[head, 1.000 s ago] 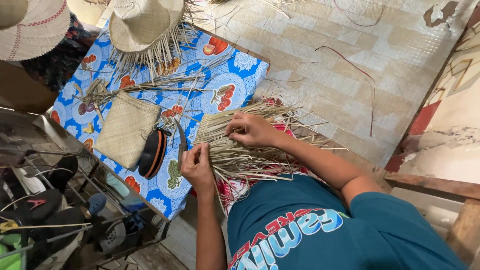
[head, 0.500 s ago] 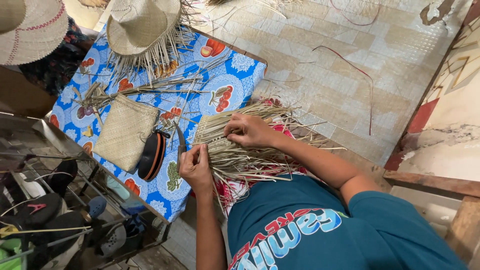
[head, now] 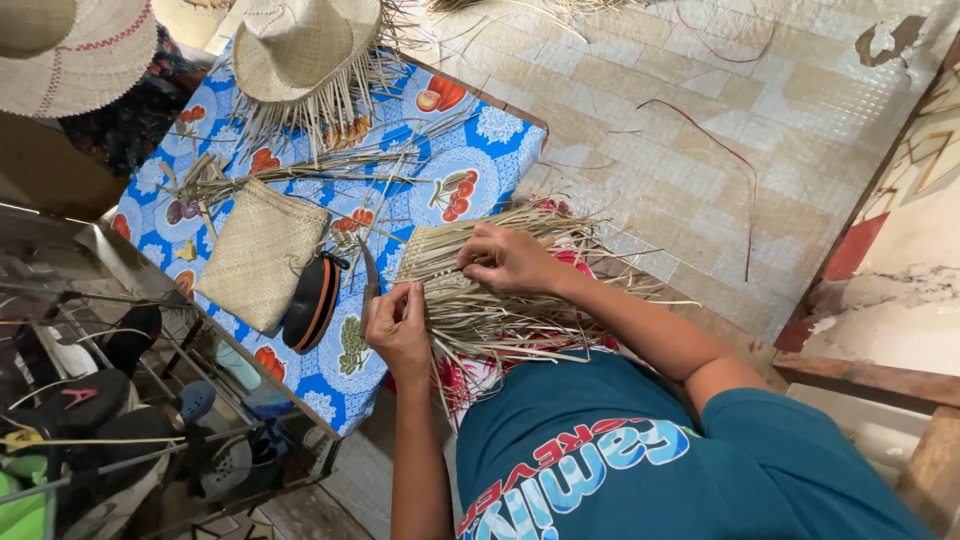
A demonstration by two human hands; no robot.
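Home weaving workshop, looks like. Unfinished straw hat (head: 300, 45) with loose fringe, woven pouch (head: 260, 255) and straw bundles (head: 290, 170) on a fruit-print tablecloth (head: 480, 150). Tiled floor (head: 700, 110), shoe rack (head: 110, 400) alongside.

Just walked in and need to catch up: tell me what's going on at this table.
A person in a teal shirt is working a piece of pale woven straw at the edge of a table with a blue fruit-patterned cloth. The left hand pinches loose strands near one edge; the right hand presses on top of the weave. On the cloth lie a small woven pouch and an unfinished straw hat.
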